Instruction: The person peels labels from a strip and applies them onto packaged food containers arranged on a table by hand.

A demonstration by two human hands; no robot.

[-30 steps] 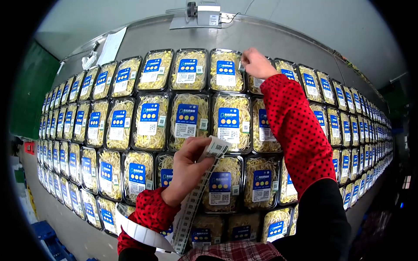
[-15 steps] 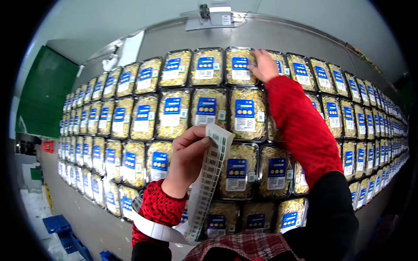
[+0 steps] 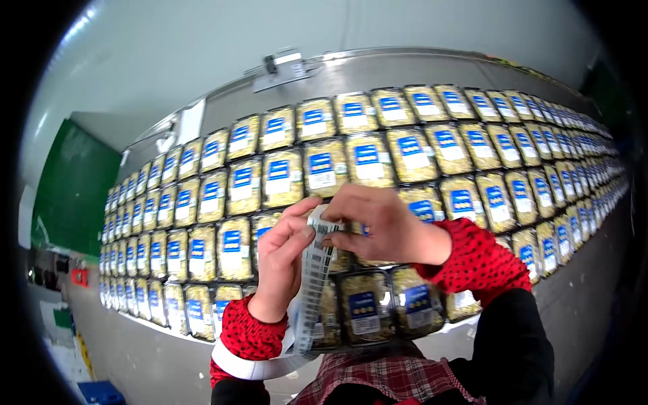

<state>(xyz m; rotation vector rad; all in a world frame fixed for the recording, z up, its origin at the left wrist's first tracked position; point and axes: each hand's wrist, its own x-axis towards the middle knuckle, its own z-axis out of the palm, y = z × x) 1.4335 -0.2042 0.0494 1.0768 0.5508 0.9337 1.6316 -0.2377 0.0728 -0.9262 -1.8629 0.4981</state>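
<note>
My left hand (image 3: pixel 280 256) pinches the top of a long strip of small printed labels (image 3: pixel 313 280) between thumb and fingers. The strip hangs down towards my waist, and a white band of the backing (image 3: pixel 246 366) loops round my left forearm. At the strip's upper end, my right hand (image 3: pixel 388 223) closes its thumb and fingertips on the edge of a label; motion blurs it a little. Under both hands stand rows of clear-lidded black trays of sprouts (image 3: pixel 365 307), each with a blue and white label.
The packs stretch far left and right across a metal table (image 3: pixel 358 73). A small grey device (image 3: pixel 280 69) stands at the back near the wall, with a white sheet (image 3: pixel 192 120) left of it. A green panel (image 3: pixel 74 185) and a red crate (image 3: pixel 79 277) are at left.
My right hand has come back from a pack in the far row to the top of the label strip. My left hand still holds the strip. The view has shifted.
</note>
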